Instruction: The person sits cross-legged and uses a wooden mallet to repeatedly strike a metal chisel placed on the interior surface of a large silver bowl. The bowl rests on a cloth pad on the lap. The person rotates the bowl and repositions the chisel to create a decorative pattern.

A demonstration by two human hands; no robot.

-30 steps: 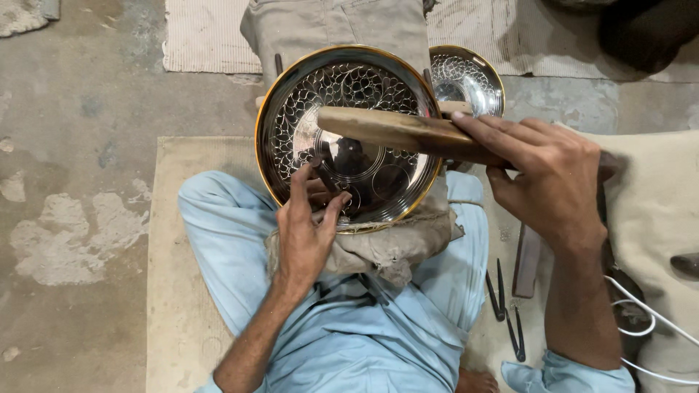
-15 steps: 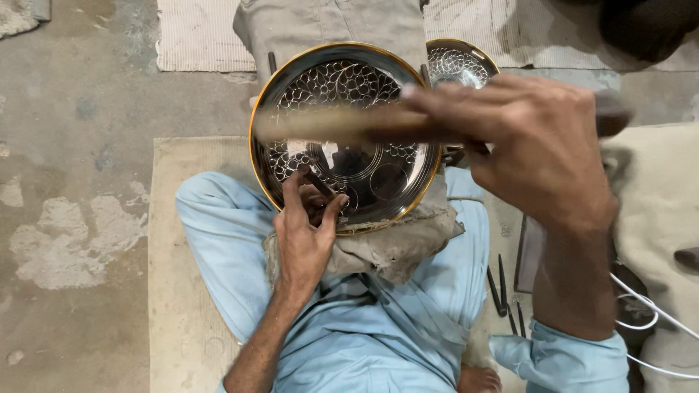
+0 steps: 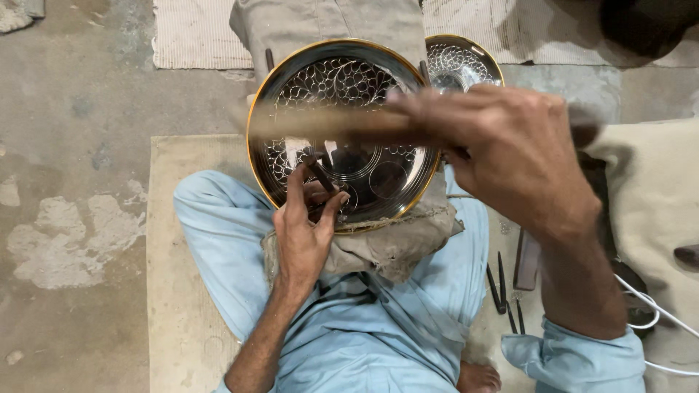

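Engraved tray (image 3: 364, 94): round, silvery, with a gold rim and a leafy cut pattern; it rests tilted on a grey cloth pad (image 3: 393, 247) in the person's lap, over the light blue trousers (image 3: 218, 247).
Left hand (image 3: 306, 233): fingers pinched narrow around a thin dark punch (image 3: 319, 173), whose tip meets the tray's lower middle; the heel of the hand lies on the pad at the tray's lower rim.
Right hand (image 3: 510, 156): closed around a wooden mallet (image 3: 320, 124), held above the tray and blurred; the shaft runs leftward across the tray's face.
Second tray (image 3: 466, 62): smaller, of the same gold-rimmed pattern, just behind the first at its upper right, partly hidden by the right hand.
Spare punches (image 3: 502, 287): several dark thin tools lying on the floor beside the right leg, near the right forearm.
White cable (image 3: 655, 313): curves along the floor at the far right.
Mat (image 3: 164, 240): pale sheet under the seated person, on the concrete floor (image 3: 73, 145).
Bare foot (image 3: 477, 378): shows at the bottom edge.
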